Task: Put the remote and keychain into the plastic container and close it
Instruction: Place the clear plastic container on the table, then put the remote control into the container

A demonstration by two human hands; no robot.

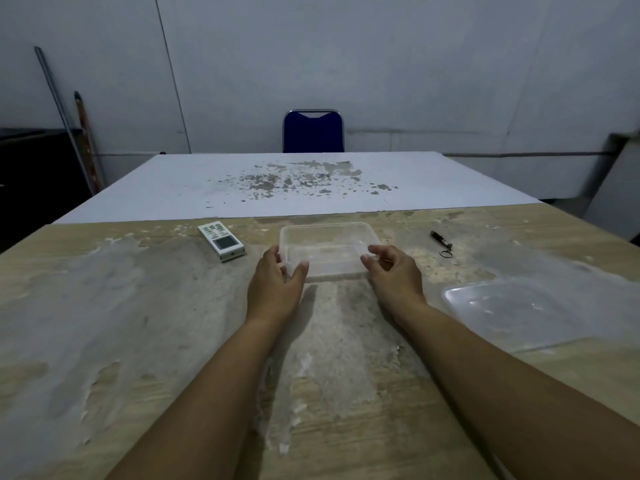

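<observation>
Desk (pixel 138 323): worn wood top, pale patches, fills the near view. A second, white desk (pixel 294 181) butts against its far edge, paint flaked mid-surface. One blue chair (pixel 313 131) stands behind that, against the wall. Two poles (pixel 62 112) lean in the far left corner.

One clear container (pixel 329 247), open and empty, sits mid-desk. One clear lid (pixel 512 313) lies flat, well apart to the right, nearer the person.

Two hands. Left hand (pixel 277 282) cups the container's near left corner, fingers on the wall, thumb at the rim. Right hand (pixel 391 271) is loosely curled at the near right corner, fingertips touching or just off the wall; cannot tell whether it grips.

One remote (pixel 221 240), white, face up, lies near the container's left side, angled. One keychain (pixel 441 242), dark barrel with ring, lies apart on the right. Nothing stands between either item and the container.
</observation>
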